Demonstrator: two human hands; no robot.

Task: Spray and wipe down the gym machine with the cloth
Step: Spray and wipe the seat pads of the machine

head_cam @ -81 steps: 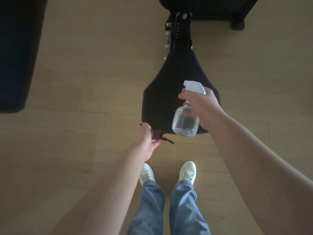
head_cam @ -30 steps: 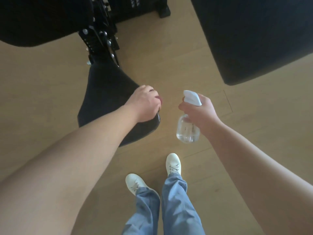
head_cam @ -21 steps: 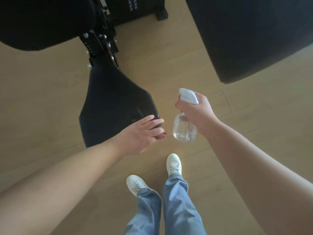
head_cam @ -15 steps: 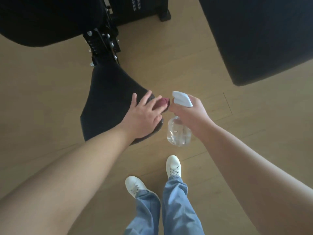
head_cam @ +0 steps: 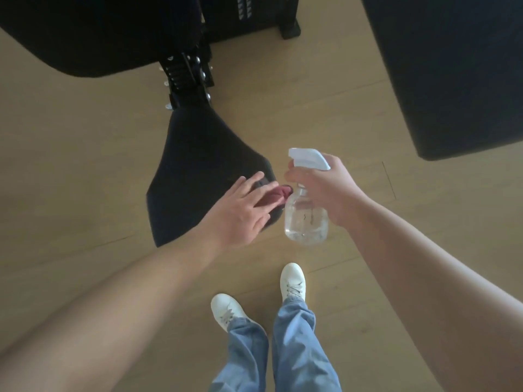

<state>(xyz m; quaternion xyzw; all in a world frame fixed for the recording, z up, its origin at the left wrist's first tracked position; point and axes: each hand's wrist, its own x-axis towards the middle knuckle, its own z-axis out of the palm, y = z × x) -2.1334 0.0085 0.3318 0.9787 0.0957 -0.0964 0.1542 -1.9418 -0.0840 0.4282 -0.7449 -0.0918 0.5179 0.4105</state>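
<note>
The gym machine's black padded seat fans out toward me from a bolted black post. My left hand lies flat on the seat's near right corner, fingers spread, pressing a dark red cloth of which only a fold shows past my fingertips. My right hand holds a clear spray bottle with a white trigger head just right of the seat, nozzle pointing left.
A larger black pad fills the upper left and another black pad the upper right. A black weight stack base stands at the top. Light wood floor surrounds the seat. My white shoes stand below it.
My left hand has kept rubbing the cloth over the seat's near right corner, sliding back and forth. The spray bottle stayed beside the seat in my right hand.
</note>
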